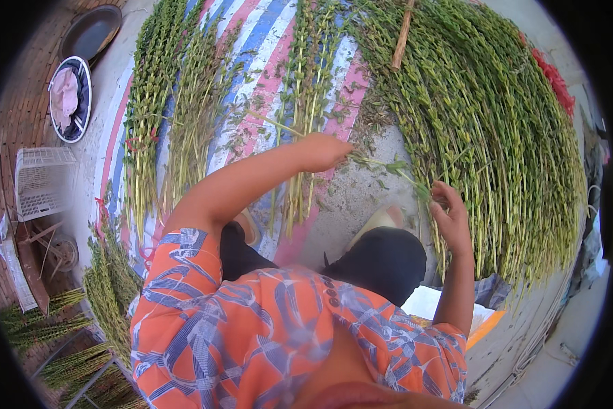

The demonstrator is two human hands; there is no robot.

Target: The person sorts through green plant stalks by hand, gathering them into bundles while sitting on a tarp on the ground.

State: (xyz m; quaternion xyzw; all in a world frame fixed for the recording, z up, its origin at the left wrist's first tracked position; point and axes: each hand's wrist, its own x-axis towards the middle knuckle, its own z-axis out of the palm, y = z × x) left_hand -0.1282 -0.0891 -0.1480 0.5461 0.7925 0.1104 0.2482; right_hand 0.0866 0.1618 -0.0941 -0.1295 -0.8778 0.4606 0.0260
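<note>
My left hand (322,152) is closed around a thin green stalk (375,161), which looks like sesame. One end of this stalk sticks out to the left of my fist. Its leafy end slopes down towards my right hand (450,212). There my thumb and fingers are curled at the leaves; whether they grip them is unclear. Beyond my left hand, a loose row of podded stalks (306,87) lies on a striped plastic sheet (265,66). A large heap of green stalks (480,153) spreads beside and beyond my right hand.
A wooden stick (403,38) lies across the heap. More stalks lie in bundles (155,102) at left, some with red ties. Around the left edge are a dark basin (91,31), a round white-framed seat (71,99), a white plastic crate (45,181) and a wheeled cart (33,255).
</note>
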